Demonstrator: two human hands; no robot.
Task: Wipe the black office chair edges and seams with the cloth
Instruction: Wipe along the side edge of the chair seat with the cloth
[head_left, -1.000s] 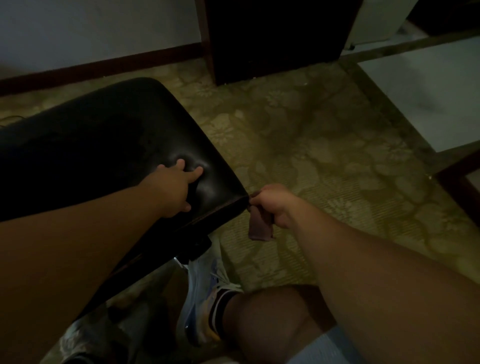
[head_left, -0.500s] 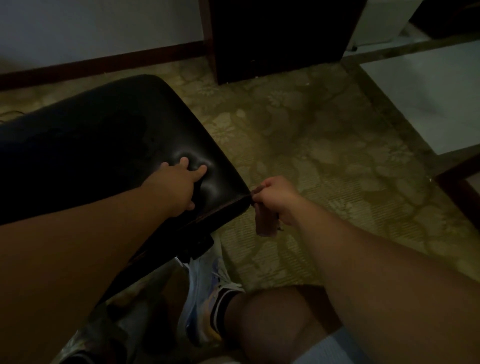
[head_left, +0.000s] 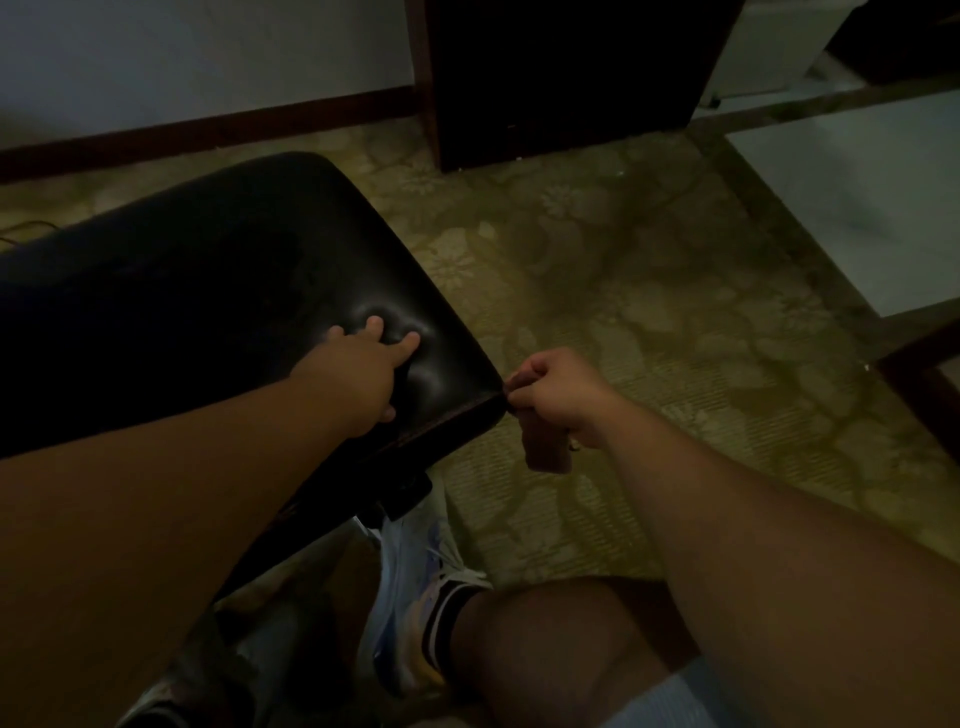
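The chair seat (head_left: 218, 291) at left of the frame is black leather-like upholstery, smooth with a soft sheen where it dimples. A stitched seam (head_left: 447, 415) runs along its near edge. The cloth (head_left: 543, 447) at centre looks soft, matt and brownish. The carpet (head_left: 649, 312) is matt, woven and floral. The baseboard (head_left: 208, 130) at upper left is dark wood.

We see a patterned green carpet (head_left: 649, 291) spreading across the floor, a dark wooden cabinet (head_left: 561, 78) standing at the top, and a brown baseboard (head_left: 208, 127) along the pale wall (head_left: 182, 52). A white slab (head_left: 857, 197) (material unclear) lies right. Below, a light sneaker (head_left: 410, 587) with a striped sock (head_left: 441, 618).
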